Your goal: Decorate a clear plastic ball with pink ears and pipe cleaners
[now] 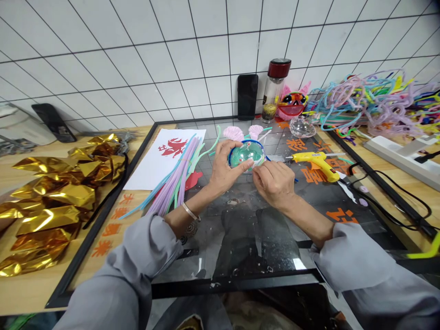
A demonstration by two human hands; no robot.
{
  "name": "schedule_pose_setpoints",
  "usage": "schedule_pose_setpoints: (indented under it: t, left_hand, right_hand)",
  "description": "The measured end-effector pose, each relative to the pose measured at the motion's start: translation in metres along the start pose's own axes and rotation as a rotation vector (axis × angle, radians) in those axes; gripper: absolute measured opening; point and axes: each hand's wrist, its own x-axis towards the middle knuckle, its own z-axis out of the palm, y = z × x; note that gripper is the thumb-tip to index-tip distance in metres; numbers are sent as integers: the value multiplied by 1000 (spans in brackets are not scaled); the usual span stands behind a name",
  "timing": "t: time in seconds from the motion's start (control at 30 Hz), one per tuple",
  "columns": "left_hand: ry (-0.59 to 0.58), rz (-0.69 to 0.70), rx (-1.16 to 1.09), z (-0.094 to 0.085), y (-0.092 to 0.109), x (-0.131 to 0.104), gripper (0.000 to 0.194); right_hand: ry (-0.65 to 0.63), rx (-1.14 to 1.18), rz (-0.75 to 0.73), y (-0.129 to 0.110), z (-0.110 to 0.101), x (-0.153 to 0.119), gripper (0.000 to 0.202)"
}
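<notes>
My left hand (pixel 223 167) grips a clear plastic dome (pixel 244 152) with a green inside and a blue fuzzy rim. Its thumb lies across the front of the dome and the fingers curl round the left edge. At the dome's lower right edge, my right hand (pixel 275 182) is closed in a pinch; what lies between its fingertips is too small to make out. Just beyond the dome are a pink oval of pipe cleaner (pixel 233 133) and a smaller pink piece (pixel 255 132). Whether these are joined to the dome cannot be seen.
Purple, blue and green pipe cleaners (pixel 177 176) lie left, partly over white paper (pixel 146 162). A yellow glue gun (pixel 318 164) rests right, with black cables beyond. At the back stand a phone (pixel 247 97), a glass bottle (pixel 271 98) and a pink animal-like figure (pixel 292 104). Gold foil (pixel 51 215) lies far left.
</notes>
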Motion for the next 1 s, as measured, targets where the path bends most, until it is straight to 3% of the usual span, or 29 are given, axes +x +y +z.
schedule_pose_setpoints:
  t: [0.37, 0.47, 0.57, 0.7, 1.0]
  left_hand:
    - [-1, -19, -28, 0, 2, 1, 37]
    - [-2, -18, -9, 0, 3, 0, 37]
    - [1, -18, 10, 0, 2, -1, 37]
    - [10, -17, -2, 0, 1, -1, 38]
    - [-8, -37, 0, -1, 2, -1, 39]
  right_hand:
    - [-27, 42, 41, -3, -2, -2, 28]
    - [-71, 226, 157, -4, -6, -2, 18]
    - [-27, 443, 359, -3, -9, 1, 8]
    - [-36, 624, 586, 5, -6, 8, 16]
    - [-58, 768, 649, 12, 2, 14, 22]
